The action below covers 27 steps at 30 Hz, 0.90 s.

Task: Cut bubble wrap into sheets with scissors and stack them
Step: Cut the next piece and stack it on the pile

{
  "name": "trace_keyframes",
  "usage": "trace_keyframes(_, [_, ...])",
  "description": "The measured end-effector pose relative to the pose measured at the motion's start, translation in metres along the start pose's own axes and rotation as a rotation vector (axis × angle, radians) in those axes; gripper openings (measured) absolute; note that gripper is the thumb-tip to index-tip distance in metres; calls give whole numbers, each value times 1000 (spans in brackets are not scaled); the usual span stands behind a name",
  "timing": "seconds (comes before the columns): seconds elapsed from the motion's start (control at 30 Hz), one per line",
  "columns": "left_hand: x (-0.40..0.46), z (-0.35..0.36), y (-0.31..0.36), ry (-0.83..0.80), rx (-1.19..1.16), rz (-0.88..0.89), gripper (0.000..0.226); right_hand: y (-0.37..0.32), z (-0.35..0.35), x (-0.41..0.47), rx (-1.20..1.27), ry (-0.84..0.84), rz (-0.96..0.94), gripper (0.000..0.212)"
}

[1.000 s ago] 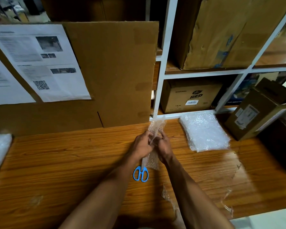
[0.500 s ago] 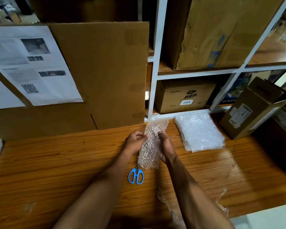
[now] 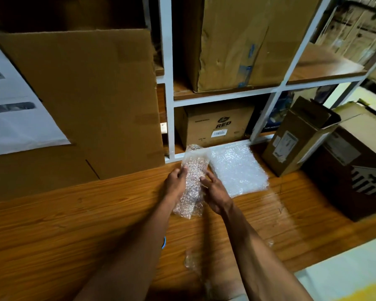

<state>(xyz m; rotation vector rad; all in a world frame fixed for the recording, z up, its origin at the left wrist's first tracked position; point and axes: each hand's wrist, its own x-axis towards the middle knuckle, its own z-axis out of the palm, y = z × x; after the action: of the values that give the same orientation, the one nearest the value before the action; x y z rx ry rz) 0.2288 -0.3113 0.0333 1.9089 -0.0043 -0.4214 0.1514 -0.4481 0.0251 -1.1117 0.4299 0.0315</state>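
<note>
While both hands are holding it up above the wooden table (image 3: 74, 224), the cut bubble wrap sheet (image 3: 191, 183) is hanging narrow and half-folded, its top edge curling over just left of the stack of bubble wrap sheets (image 3: 237, 170). Left hand (image 3: 175, 185) is gripping the sheet's left edge, fingers curled round it. Right hand (image 3: 215, 193) is lying along the right edge with fingers fairly straight, touching it; thumb side is hidden, so cannot tell if it is pinching. Stack is lying flat at the back of the table, touching the foot of the white shelf frame (image 3: 168, 105). Blue scissors (image 3: 164, 244) are lying on the table, almost wholly hidden under the left forearm, only a sliver of handle showing. Loose bubble wrap (image 3: 191, 260) is trailing near the table's front edge between the arms.

Judging by this, the step is opening the sheet flat and carrying it onto the stack. Risks: the film is limp and clinging to itself, so it could land creased or doubled and make the stack lumpy; the right hand's light contact could be letting the edge slip; the open brown carton (image 3: 300, 137) is standing just beside the stack, so an overshoot could be leaving the sheet skewed against it.
</note>
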Motion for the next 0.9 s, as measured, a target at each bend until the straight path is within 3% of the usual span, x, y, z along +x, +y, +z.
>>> trace_keyframes(0.17, [13, 24, 7, 35, -98, -19, 51, -2, -17, 1, 70, -63, 45, 42])
trace_keyframes(0.3, [15, 42, 20, 198, -68, -86, 38, 0, -21, -2, 118, -69, 52, 43])
trace_keyframes(0.43, [15, 49, 28, 321, -45, -142, 45, -2, -22, -4, 138, -108, 46, 40])
trace_keyframes(0.57, [17, 50, 29, 334, -9, -134, 50, -8, -28, -5, 126, -102, 26, 39])
trace_keyframes(0.73, [18, 46, 27, 344, -31, -136, 52, -3, -41, -5, -94, -45, -44, 51])
trace_keyframes(0.9, [12, 45, 29, 356, -79, -116, 53, -1, -39, -12, -232, -25, -56, 29])
